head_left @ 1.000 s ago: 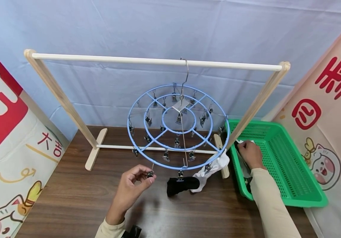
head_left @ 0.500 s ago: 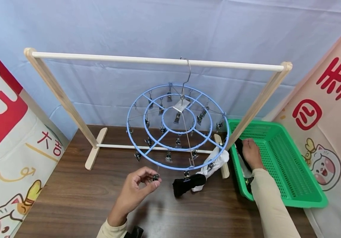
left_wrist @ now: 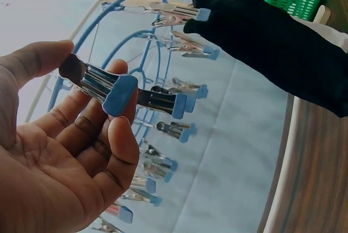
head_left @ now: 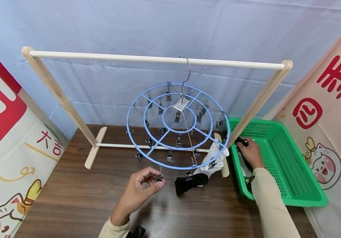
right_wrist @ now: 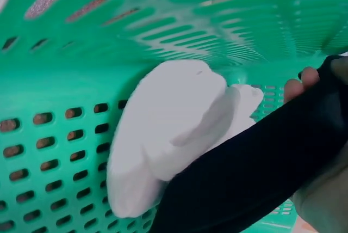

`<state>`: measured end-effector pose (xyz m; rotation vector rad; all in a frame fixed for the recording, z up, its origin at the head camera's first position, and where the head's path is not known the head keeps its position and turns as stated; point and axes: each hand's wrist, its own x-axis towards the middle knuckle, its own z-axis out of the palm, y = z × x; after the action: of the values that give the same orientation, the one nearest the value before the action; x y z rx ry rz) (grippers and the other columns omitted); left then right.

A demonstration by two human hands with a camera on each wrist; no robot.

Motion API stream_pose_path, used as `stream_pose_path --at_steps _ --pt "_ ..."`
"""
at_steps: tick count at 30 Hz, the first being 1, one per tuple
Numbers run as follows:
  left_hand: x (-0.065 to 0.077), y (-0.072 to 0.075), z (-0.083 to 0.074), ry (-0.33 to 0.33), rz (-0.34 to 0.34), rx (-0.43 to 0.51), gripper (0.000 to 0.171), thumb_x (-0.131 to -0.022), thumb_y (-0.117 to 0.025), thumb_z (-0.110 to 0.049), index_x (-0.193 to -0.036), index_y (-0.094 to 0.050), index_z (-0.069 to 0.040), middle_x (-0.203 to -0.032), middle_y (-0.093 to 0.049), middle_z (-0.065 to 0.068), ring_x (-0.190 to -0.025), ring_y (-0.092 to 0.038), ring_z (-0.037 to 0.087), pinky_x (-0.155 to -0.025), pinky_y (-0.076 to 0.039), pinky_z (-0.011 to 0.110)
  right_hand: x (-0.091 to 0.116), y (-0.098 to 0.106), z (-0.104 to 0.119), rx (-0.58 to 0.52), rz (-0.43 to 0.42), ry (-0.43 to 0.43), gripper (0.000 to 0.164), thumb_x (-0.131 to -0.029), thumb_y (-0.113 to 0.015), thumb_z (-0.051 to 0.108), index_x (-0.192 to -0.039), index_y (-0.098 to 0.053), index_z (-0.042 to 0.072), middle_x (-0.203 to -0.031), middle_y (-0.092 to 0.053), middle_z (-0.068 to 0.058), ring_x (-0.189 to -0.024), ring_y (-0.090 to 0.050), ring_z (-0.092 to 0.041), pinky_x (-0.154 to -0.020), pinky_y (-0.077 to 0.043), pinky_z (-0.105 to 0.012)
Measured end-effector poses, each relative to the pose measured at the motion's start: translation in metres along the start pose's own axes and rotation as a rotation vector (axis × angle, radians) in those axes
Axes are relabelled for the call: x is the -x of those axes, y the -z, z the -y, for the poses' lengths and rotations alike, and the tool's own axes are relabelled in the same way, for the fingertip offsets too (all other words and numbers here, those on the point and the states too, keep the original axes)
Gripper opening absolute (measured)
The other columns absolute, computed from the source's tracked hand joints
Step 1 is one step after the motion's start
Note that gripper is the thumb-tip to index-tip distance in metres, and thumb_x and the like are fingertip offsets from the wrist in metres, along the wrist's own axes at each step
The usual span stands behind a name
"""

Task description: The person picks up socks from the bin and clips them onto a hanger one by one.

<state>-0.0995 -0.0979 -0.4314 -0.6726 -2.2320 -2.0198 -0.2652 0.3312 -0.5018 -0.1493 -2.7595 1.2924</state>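
My left hand [head_left: 140, 190] pinches a metal clip [left_wrist: 98, 83] with blue tips between thumb and fingers. That clip hangs from the front edge of a round blue sock hanger [head_left: 170, 167]. To its right, a black sock [head_left: 191, 182] and a white sock [head_left: 215, 158] hang from neighbouring clips. Inside the green basket [head_left: 290, 165], my right hand [head_left: 252, 153] grips another black sock [right_wrist: 255, 162] near one end. The sock trails down across the right wrist view, partly over a white sock [right_wrist: 168, 118] lying against the basket wall.
The hanger's hook loops over the white top bar [head_left: 105, 57] of a wooden rack standing on the brown table [head_left: 69, 198]. Several more clips dangle from the rings. The rack's right post [head_left: 258, 102] leans in front of the basket's left rim. A blue cloth [head_left: 128, 26] covers the back.
My left hand has shifted right with the clip, and the hanger has turned slightly, carrying the hanging black sock right. My right hand has drawn up the black sock inside the basket.
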Motion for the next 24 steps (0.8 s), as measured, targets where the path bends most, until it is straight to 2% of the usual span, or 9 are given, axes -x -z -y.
stream_pose_path --at_steps 2,4,6,9,11,14,17,21,24 --pt "-0.0004 -0.0012 -0.0005 -0.005 0.003 0.002 0.011 -0.087 -0.07 -0.005 -0.097 -0.066 -0.005 -0.09 -0.071 0.008 -0.074 -0.061 0.014 -0.066 -0.051 0.028 0.0005 0.0006 -0.0004 0.017 -0.055 0.032 0.042 -0.102 -0.045 0.036 -0.113 -0.056 -0.004 -0.092 -0.063 -0.022 -0.073 -0.061 -0.03 -0.059 -0.048 -0.033" --pt "-0.0007 -0.0022 -0.0003 -0.018 0.009 0.005 0.012 -0.087 -0.07 -0.004 -0.098 -0.065 -0.004 -0.09 -0.07 0.008 -0.074 -0.06 0.013 -0.066 -0.051 0.027 0.0007 0.0011 -0.0012 0.025 -0.133 0.057 0.044 -0.102 -0.044 0.039 -0.093 -0.057 -0.002 -0.074 -0.056 -0.016 -0.058 -0.051 -0.024 -0.051 -0.04 -0.03" --pt "-0.001 -0.0031 0.0008 -0.029 0.014 0.007 0.012 -0.087 -0.07 -0.002 -0.098 -0.065 -0.003 -0.09 -0.07 0.009 -0.075 -0.06 0.013 -0.066 -0.051 0.027 0.0004 0.0015 -0.0019 0.035 -0.219 0.07 0.046 -0.102 -0.044 0.04 -0.08 -0.051 0.001 -0.064 -0.045 -0.011 -0.05 -0.038 -0.02 -0.048 -0.032 -0.032" --pt "-0.0015 -0.004 0.0013 -0.039 0.02 0.01 0.013 -0.087 -0.069 -0.002 -0.098 -0.065 -0.002 -0.09 -0.07 0.009 -0.075 -0.059 0.013 -0.065 -0.05 0.027 0.0004 0.0017 -0.0024 0.008 -0.323 0.069 0.048 -0.102 -0.043 0.04 -0.07 -0.038 0.004 -0.059 -0.032 -0.011 -0.048 -0.028 -0.024 -0.05 -0.026 -0.034" --pt "-0.0015 -0.0044 0.0015 -0.036 0.023 0.011 0.013 -0.087 -0.069 -0.002 -0.099 -0.065 -0.002 -0.09 -0.07 0.009 -0.074 -0.059 0.013 -0.065 -0.05 0.027 0.0006 0.0014 -0.0022 0.005 -0.38 0.078 0.048 -0.102 -0.043 0.039 -0.069 -0.037 0.006 -0.062 -0.032 -0.011 -0.052 -0.028 -0.025 -0.055 -0.025 -0.034" --pt "-0.0017 -0.0047 0.0012 -0.02 0.024 0.01 0.012 -0.087 -0.07 -0.004 -0.098 -0.065 -0.004 -0.09 -0.07 0.008 -0.074 -0.059 0.013 -0.065 -0.05 0.027 -0.0004 0.0015 -0.001 0.005 -0.468 0.156 0.046 -0.103 -0.044 0.032 -0.068 -0.038 0.002 -0.068 -0.036 -0.014 -0.06 -0.032 -0.027 -0.062 -0.024 -0.037" --pt "-0.0021 -0.0052 0.0016 -0.001 0.024 0.007 0.012 -0.087 -0.071 -0.006 -0.098 -0.065 -0.004 -0.089 -0.07 0.007 -0.074 -0.059 0.013 -0.066 -0.05 0.027 -0.0006 0.0013 -0.0003 0.006 -0.532 0.222 0.04 -0.104 -0.045 0.026 -0.077 -0.048 -0.004 -0.074 -0.043 -0.016 -0.067 -0.037 -0.026 -0.067 -0.026 -0.039" --pt "-0.0025 -0.0052 0.0022 0.012 0.022 0.004 0.012 -0.087 -0.071 -0.007 -0.097 -0.066 -0.005 -0.089 -0.07 0.006 -0.073 -0.06 0.013 -0.065 -0.051 0.027 0.0013 0.0003 0.0015 -0.061 -0.566 0.178 0.034 -0.104 -0.043 0.026 -0.098 -0.056 -0.005 -0.074 -0.046 -0.011 -0.065 -0.038 -0.02 -0.066 -0.029 -0.035" --pt "-0.0027 -0.005 0.0024 0.008 0.02 0.007 0.012 -0.087 -0.071 -0.006 -0.097 -0.065 -0.002 -0.089 -0.07 0.007 -0.073 -0.06 0.013 -0.065 -0.051 0.027 0.0024 0.0 0.0028 -0.104 -0.585 0.128 0.03 -0.103 -0.045 0.024 -0.101 -0.058 -0.003 -0.073 -0.045 -0.006 -0.062 -0.038 -0.016 -0.063 -0.029 -0.032"
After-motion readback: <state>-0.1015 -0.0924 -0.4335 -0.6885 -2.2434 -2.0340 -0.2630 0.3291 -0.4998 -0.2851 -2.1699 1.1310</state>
